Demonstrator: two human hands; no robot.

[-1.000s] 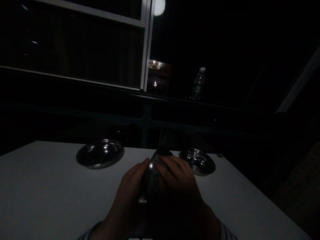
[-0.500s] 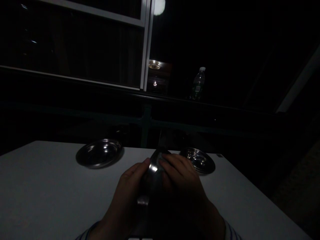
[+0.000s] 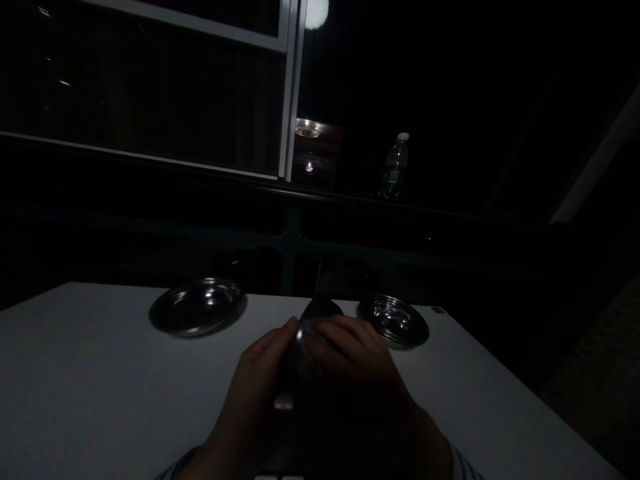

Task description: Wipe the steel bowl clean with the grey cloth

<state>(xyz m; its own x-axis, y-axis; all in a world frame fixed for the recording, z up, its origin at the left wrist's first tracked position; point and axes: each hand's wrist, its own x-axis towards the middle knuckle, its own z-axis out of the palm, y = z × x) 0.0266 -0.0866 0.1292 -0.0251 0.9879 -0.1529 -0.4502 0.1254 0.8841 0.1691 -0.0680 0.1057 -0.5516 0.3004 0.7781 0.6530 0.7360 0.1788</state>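
A dark, shiny metal dish, tilted up nearly on edge, is between my hands over the front of the table. Only its upper rim and a bright glint show; the rest is in shadow. My left hand is closed on its left side, the thumb lying along the rim. The curled fingers of my right hand press on the dish's surface from the right. Whether something thin lies under those fingers is too dark to make out.
On the white table, a steel dish stands at the back left and a steel bowl at the back right. Beyond the table's far edge, a plastic bottle stands on a dark ledge by the window frame.
My right hand's fingers have slid down and slightly left across the dish, baring more of its dark upper part. My left hand keeps its hold almost unmoved.
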